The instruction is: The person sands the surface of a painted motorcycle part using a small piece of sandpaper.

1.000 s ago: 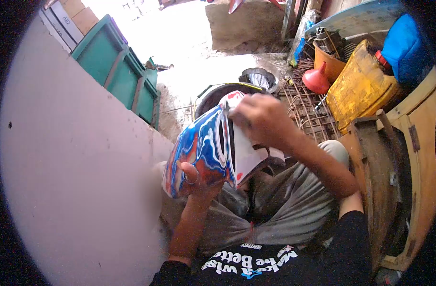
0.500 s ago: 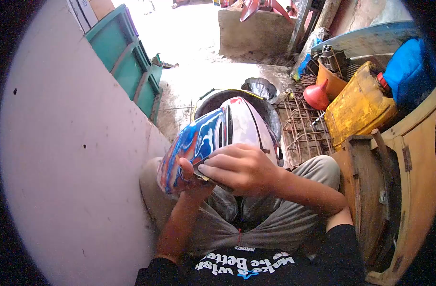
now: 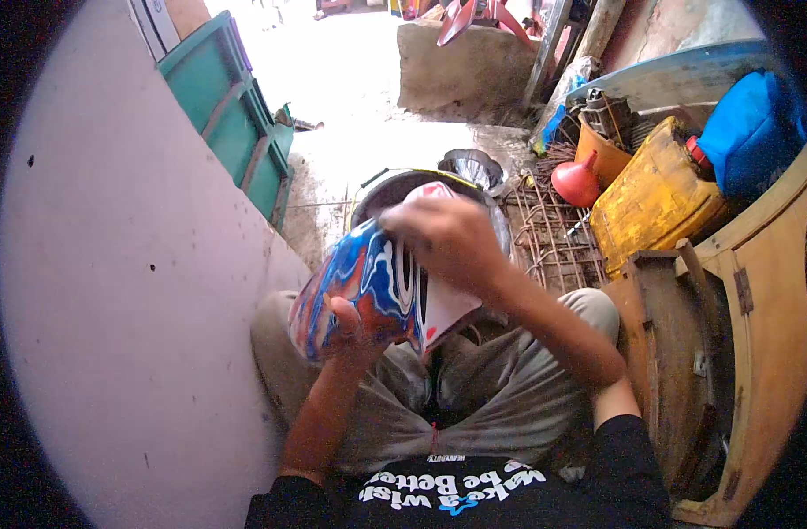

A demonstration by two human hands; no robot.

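Note:
A glossy curved shell, its near side swirled in blue, red and white (image 3: 355, 278) and its other side white, rests over my lap, tilted. It looks like a painted vehicle panel or cover; its exact kind does not show. My left hand (image 3: 346, 335) grips its lower left part, thumb on the painted face and fingers hidden beneath. My right hand (image 3: 447, 238), blurred by motion, is bent over the shell's upper edge. A dark folded piece, like sandpaper, was under its fingers earlier; now it is mostly hidden by them.
Behind the shell stands a dark tub (image 3: 377, 198) with a yellow-green edge, beside a black scalloped bowl (image 3: 471, 167). To the right are a rusty wire grid (image 3: 544, 234), a red funnel (image 3: 577, 181), a yellow jerrycan (image 3: 654, 198) and wooden furniture (image 3: 769, 326). A pale wall (image 3: 139, 309) borders the left.
My right hand has moved from the shell's near lower edge up and away to its far upper edge. The shell has turned slightly, showing more swirled paint. My left hand keeps its hold.

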